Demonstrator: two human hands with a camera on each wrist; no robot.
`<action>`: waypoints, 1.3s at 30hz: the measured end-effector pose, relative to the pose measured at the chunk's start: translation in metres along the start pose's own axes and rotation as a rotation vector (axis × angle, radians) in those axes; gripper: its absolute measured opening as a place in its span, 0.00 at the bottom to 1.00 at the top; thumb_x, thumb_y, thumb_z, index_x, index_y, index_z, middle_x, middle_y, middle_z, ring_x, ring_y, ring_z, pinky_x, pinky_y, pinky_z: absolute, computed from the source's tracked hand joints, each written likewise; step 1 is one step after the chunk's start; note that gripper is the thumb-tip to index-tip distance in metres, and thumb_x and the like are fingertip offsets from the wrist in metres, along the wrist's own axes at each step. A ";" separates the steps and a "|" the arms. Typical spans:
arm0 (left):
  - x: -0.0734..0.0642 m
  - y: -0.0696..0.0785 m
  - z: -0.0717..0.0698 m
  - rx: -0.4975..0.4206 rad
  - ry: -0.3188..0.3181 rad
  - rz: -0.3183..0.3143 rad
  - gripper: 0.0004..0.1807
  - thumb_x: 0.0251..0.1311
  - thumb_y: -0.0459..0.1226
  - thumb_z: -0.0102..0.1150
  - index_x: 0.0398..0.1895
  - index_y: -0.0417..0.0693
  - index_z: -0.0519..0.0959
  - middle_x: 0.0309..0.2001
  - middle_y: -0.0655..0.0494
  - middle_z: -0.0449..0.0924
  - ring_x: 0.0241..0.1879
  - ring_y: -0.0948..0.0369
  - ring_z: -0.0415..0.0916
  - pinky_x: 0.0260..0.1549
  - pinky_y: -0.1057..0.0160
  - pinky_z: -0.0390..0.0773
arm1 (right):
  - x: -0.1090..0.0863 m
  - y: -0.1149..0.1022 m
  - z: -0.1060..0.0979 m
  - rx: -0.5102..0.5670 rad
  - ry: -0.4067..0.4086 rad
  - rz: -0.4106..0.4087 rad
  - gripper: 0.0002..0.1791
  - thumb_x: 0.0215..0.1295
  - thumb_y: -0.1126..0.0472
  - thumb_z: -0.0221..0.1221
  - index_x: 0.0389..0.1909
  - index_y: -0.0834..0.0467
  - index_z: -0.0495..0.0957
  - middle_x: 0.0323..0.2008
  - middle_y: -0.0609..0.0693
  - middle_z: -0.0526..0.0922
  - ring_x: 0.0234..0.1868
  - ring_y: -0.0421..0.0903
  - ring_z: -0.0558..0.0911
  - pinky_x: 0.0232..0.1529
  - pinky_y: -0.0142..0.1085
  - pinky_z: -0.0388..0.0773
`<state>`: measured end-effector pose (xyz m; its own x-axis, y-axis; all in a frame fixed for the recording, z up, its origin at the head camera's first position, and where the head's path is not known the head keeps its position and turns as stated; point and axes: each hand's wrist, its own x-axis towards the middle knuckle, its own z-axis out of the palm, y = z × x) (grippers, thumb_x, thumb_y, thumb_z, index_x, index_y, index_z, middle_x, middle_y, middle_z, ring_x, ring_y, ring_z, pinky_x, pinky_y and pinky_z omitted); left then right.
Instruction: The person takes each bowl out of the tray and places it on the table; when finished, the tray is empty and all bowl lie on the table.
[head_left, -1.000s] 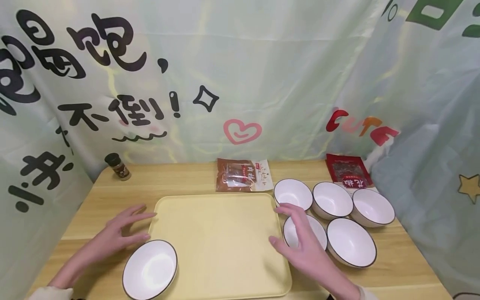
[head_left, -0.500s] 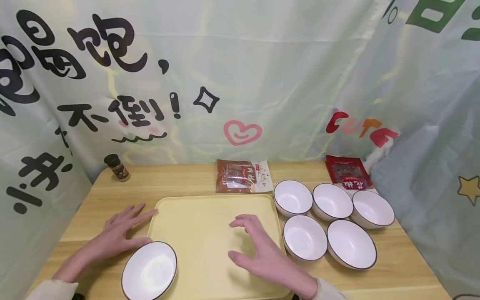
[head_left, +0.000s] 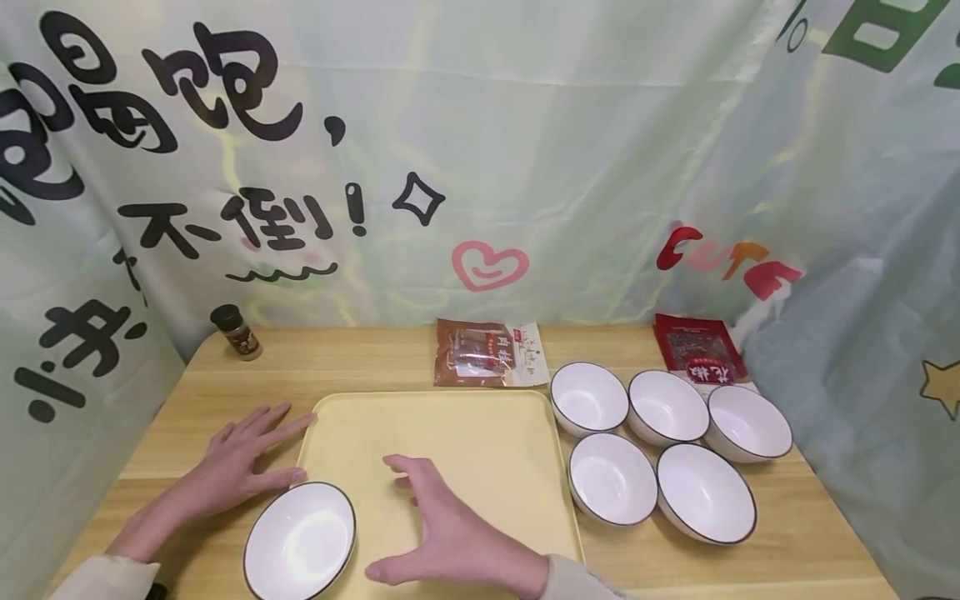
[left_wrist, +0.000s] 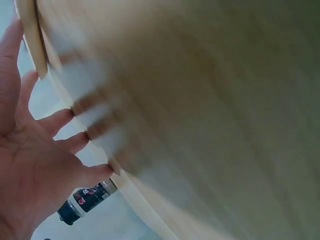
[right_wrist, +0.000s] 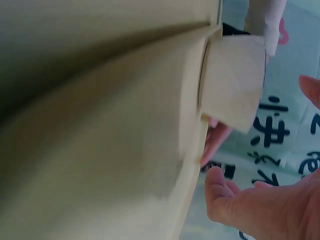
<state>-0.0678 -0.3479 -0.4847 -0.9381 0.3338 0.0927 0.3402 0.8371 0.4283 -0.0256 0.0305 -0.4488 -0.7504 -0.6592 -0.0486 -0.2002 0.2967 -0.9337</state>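
Note:
My left hand (head_left: 228,471) lies at the left edge of the yellow tray (head_left: 465,425), fingers spread. In the left wrist view its fingertips (left_wrist: 65,116) meet the wooden tabletop, and the index finger and thumb are by the tray's rim. A white dark-rimmed bowl (head_left: 300,540) sits at the tray's front left and hides part of its edge. My right hand (head_left: 450,533) hovers over the tray to the right of that bowl, thumb and fingers apart, holding nothing. The same bowl (right_wrist: 232,82) shows side-on in the right wrist view, beyond the right hand (right_wrist: 270,207).
Several white bowls (head_left: 611,479) stand in two rows to the tray's right. A brown spice packet (head_left: 487,354) lies behind the tray, and a red packet (head_left: 697,346) lies at the back right. A small spice jar (head_left: 238,333) stands at the back left. Printed cloth hangs behind.
My right hand has moved left and toward me, from beside the bowls on the right to over the tray. The left hand has settled slightly lower at the tray's edge; the bowls have stayed put.

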 end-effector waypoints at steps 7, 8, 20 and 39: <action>0.001 0.000 -0.002 0.076 0.004 0.008 0.45 0.63 0.60 0.76 0.83 0.68 0.71 0.80 0.32 0.62 0.75 0.25 0.56 0.59 0.14 0.53 | 0.014 -0.006 0.029 -0.032 -0.045 -0.026 0.64 0.53 0.43 0.84 0.84 0.42 0.54 0.75 0.42 0.62 0.72 0.37 0.68 0.66 0.38 0.73; 0.002 0.001 -0.003 0.078 0.007 0.010 0.45 0.63 0.60 0.76 0.83 0.68 0.71 0.80 0.32 0.62 0.75 0.26 0.57 0.59 0.14 0.53 | 0.016 -0.008 0.032 -0.038 -0.051 -0.022 0.65 0.52 0.43 0.85 0.85 0.43 0.53 0.75 0.41 0.62 0.72 0.37 0.68 0.65 0.38 0.74; 0.002 -0.002 -0.002 0.060 0.007 0.026 0.46 0.63 0.58 0.76 0.84 0.67 0.69 0.80 0.31 0.63 0.75 0.25 0.56 0.59 0.13 0.51 | 0.036 -0.018 0.069 -0.107 0.004 0.057 0.69 0.45 0.47 0.88 0.84 0.44 0.54 0.72 0.36 0.63 0.64 0.37 0.67 0.52 0.40 0.76; 0.002 -0.003 -0.001 0.023 -0.003 0.014 0.45 0.64 0.57 0.77 0.83 0.67 0.70 0.80 0.30 0.61 0.75 0.23 0.54 0.59 0.11 0.49 | 0.041 -0.014 0.079 0.019 0.020 0.044 0.66 0.45 0.52 0.88 0.83 0.40 0.57 0.70 0.33 0.66 0.62 0.33 0.70 0.53 0.38 0.78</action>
<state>-0.0705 -0.3504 -0.4854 -0.9329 0.3472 0.0956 0.3550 0.8421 0.4061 -0.0041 -0.0555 -0.4656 -0.7705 -0.6320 -0.0833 -0.1545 0.3119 -0.9375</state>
